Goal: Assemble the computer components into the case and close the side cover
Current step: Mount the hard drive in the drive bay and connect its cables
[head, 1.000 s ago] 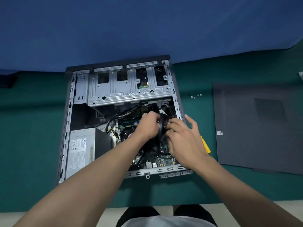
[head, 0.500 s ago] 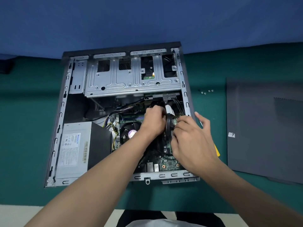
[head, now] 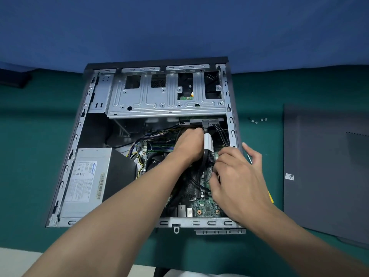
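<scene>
Your right hand [head: 237, 182] pinches the black cable [head: 205, 157], likely to seat it on the board [head: 207, 209]; your left hand's [head: 189, 144] fingers are hidden, so I cannot tell their grasp.

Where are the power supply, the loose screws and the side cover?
power supply [head: 83, 176], head view, on its label
loose screws [head: 252, 121], head view, on the leftmost screw
side cover [head: 319, 156], head view, on its flat grey face

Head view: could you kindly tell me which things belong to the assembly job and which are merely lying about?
In the job: case, black cable held by left hand and right hand, screws, side cover, yellow-handled tool.
Lying about: dark object at far left.
</scene>
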The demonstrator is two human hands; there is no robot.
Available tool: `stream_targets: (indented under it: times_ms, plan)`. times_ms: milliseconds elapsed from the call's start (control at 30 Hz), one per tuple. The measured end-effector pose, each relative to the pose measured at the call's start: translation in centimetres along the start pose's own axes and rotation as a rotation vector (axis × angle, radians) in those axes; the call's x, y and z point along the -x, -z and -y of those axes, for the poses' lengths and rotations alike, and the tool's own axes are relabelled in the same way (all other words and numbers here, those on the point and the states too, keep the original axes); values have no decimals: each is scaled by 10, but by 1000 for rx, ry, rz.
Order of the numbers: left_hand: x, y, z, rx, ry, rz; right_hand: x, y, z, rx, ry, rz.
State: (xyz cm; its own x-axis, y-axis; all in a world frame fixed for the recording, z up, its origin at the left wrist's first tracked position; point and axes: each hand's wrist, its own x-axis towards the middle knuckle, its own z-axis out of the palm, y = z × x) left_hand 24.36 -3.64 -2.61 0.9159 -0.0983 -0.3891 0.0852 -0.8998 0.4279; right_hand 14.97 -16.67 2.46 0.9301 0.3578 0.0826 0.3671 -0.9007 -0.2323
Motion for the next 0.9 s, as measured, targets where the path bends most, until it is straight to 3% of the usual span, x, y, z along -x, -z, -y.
stream_targets:
  times_ms: [400,700,900]
  plan:
    - [1,3,-8,-109,-58,-11,-1,3,2,12,-17,11]
    - [-11,3,0,-49,66,54,0,2,1,8,-7,27]
    - [-10,3,0,-110,50,42,-2,2,0,18,-8,28]
